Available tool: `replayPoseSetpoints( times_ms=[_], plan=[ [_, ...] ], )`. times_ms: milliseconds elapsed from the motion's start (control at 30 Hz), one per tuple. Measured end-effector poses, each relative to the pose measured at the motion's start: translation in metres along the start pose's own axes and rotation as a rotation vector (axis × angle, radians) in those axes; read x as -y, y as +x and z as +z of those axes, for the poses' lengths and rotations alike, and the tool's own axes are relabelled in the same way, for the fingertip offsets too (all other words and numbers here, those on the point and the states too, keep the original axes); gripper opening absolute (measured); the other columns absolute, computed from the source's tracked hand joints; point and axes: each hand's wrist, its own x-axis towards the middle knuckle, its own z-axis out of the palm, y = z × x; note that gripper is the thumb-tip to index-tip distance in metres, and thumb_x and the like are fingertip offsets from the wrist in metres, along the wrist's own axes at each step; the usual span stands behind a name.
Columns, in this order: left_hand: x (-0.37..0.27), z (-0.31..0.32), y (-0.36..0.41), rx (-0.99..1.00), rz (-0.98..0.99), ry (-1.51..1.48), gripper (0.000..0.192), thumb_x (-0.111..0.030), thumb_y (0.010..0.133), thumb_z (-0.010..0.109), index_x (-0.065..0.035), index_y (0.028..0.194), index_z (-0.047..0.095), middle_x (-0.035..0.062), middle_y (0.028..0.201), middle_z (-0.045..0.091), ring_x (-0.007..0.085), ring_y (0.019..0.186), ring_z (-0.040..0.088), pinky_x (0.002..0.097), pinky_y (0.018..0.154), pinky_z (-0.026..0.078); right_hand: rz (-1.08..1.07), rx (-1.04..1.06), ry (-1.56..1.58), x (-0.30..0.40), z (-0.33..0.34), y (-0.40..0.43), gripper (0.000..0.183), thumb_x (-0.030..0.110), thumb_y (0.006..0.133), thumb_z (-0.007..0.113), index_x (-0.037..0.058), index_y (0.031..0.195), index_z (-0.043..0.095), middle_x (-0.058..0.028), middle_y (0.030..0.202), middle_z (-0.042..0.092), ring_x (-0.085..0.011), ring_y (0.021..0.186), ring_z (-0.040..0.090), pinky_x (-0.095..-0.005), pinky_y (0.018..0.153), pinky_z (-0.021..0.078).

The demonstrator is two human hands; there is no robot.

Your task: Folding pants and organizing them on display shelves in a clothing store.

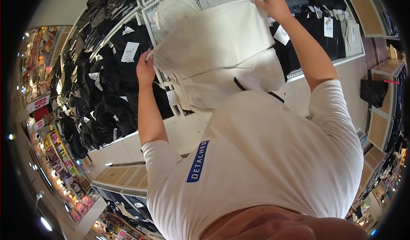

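An off-white garment, apparently a pair of trousers [211, 41], is stretched out in front of my chest. My left hand [146, 68] pinches its corner at the gathered, elastic-looking waistband [171, 71]. Farther up and to the right, my right hand [274, 5] grips the opposite top corner between thumb and fingers. A seam or fold line crosses the middle of the cloth. From the waistband side hangs a white tag [172, 98]. The garment's lower edge meets my white shirt [272, 150], so part of it is hidden.
Behind the garment, a white metal mesh display table [333, 60] carries folded light trousers [177, 10] and black trousers [310, 41] with paper tags. Piles of dark clothes [105, 89] lie left. A black basket [373, 92] hangs on the right by wooden-fronted shelving [381, 124].
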Motion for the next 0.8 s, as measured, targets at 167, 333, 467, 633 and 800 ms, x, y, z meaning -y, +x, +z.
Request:
replayPoseSetpoints(
  times_ms=[167,333,467,633,800],
  plan=[
    [-0.045,-0.036,-0.094,-0.257,0.215,0.134,0.025,-0.001,0.095,0.061,-0.0001,0.120,0.065,0.0172,0.115,0.069,0.0346,0.107,0.066,0.0393,0.098,0.050,-0.349,-0.244,0.000,0.008,-0.055,-0.128,0.019,0.003,0.081,0.072,0.0048,0.093,0.057,-0.0147,0.128,0.065,-0.0375,0.112,0.064,-0.0432,0.096,0.0506],
    [-0.008,-0.002,-0.218,0.052,0.244,0.151,0.029,0.004,0.089,0.059,-0.0016,0.117,0.063,0.0194,0.124,0.063,0.0406,0.120,0.058,0.0474,0.105,0.045,-0.123,-0.058,-0.119,-0.003,-0.043,-0.287,0.025,-0.004,0.074,0.073,0.0043,0.090,0.055,-0.0192,0.135,0.062,-0.0418,0.121,0.059,-0.0450,0.101,0.0489],
    [0.014,0.029,-0.264,0.286,0.208,0.165,0.029,-0.006,0.089,0.067,-0.0032,0.117,0.062,0.0204,0.126,0.062,0.0411,0.118,0.058,0.0483,0.103,0.045,0.192,0.227,-0.174,-0.031,0.010,-0.367,0.028,-0.008,0.073,0.071,0.0041,0.094,0.056,-0.0234,0.141,0.056,-0.0441,0.126,0.055,-0.0461,0.104,0.0476],
    [0.014,0.049,-0.217,0.166,-0.154,0.105,0.055,-0.029,0.089,0.074,0.0005,0.132,0.056,0.0193,0.126,0.064,0.0355,0.118,0.062,0.0402,0.098,0.050,0.336,0.166,-0.091,-0.017,0.029,-0.384,0.026,-0.011,0.073,0.067,0.0035,0.093,0.056,-0.0265,0.145,0.051,-0.0481,0.127,0.051,-0.0448,0.106,0.0465],
    [0.003,0.053,-0.158,0.398,-0.488,0.108,0.074,-0.046,0.082,0.078,0.0082,0.130,0.059,0.0228,0.124,0.068,0.0327,0.111,0.068,0.0383,0.095,0.052,0.645,0.117,0.649,-0.089,0.066,-0.439,0.028,0.000,0.088,0.064,0.0069,0.114,0.058,-0.0182,0.146,0.053,-0.0344,0.130,0.055,-0.0407,0.104,0.0458]
  ],
)
